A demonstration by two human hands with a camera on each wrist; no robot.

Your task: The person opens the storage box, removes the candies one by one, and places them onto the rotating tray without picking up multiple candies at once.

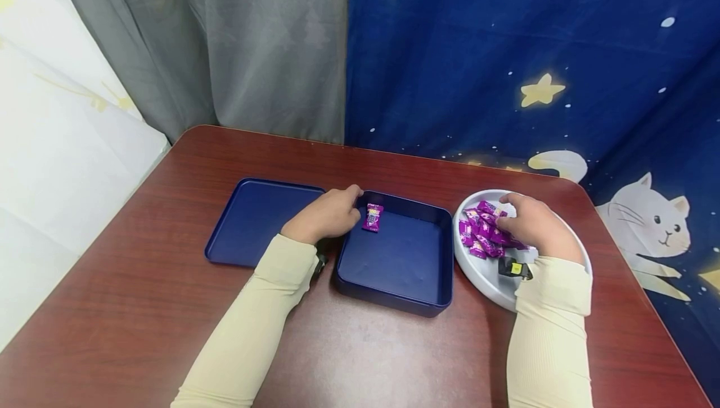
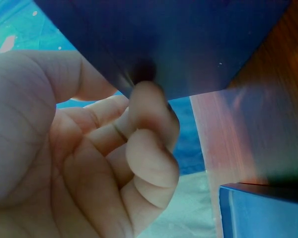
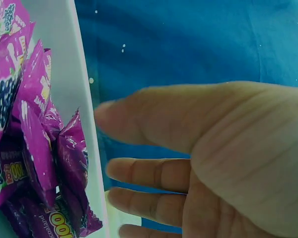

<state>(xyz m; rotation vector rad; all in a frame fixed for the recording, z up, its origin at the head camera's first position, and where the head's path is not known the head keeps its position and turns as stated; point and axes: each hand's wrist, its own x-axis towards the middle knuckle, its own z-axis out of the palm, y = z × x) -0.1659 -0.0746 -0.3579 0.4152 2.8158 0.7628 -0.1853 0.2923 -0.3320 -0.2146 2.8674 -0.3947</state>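
Note:
A dark blue open box stands mid-table, with one purple-wrapped candy inside near its back left corner. My left hand holds that corner; in the left wrist view the fingers curl against the box wall. On the right, a round white tray bears a heap of purple-wrapped candies. Over the heap's right side reaches my right hand. In the right wrist view its thumb and fingers stretch out beside the candies with nothing between them.
A flat dark blue lid lies left of the box, partly behind the left forearm. The reddish-brown table ends at a grey curtain and a blue starry curtain. A small black wrist camera hangs under the right wrist.

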